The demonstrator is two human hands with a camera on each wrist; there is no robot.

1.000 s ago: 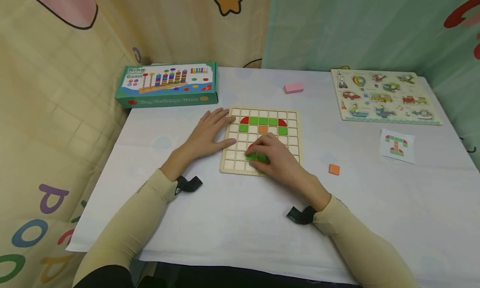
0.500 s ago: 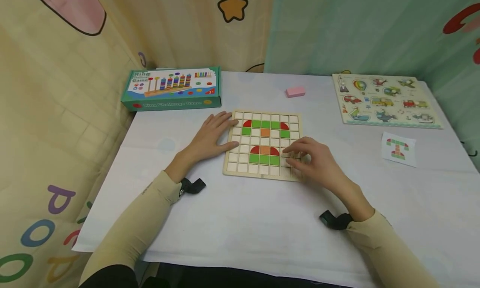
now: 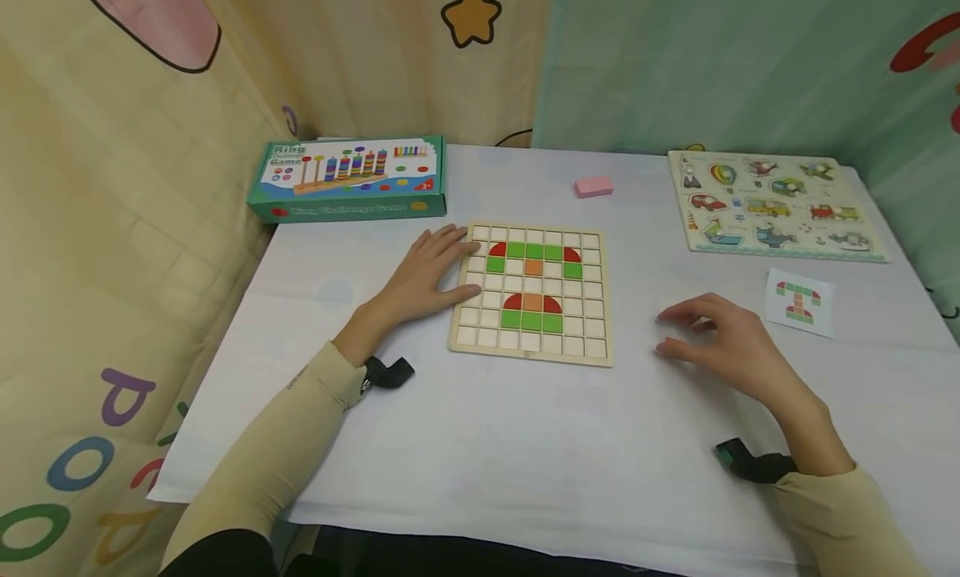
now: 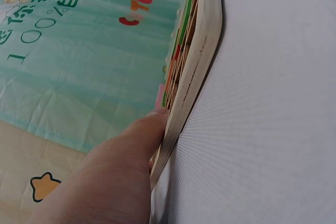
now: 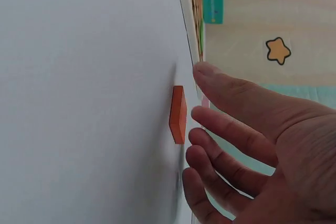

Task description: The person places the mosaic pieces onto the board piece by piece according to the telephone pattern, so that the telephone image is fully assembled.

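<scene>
A wooden grid board lies on the white table, with red, green and orange tiles set in some of its cells. My left hand rests at the board's left edge, fingers spread; in the left wrist view its thumb touches the rim. To the board's right, my right hand hovers above the table with nothing in its grasp, thumb and fingers apart. A loose orange square tile lies just beyond those fingertips in the right wrist view. The hand hides that tile in the head view.
A small card with a printed tile pattern lies right of my right hand. Farther back are a pink block, a picture puzzle board and a green ring game box. Curtains hang behind the table.
My right hand has left the lower green tiles on the board and moved right, to where the loose orange tile lies. My left hand stays at the board's edge.
</scene>
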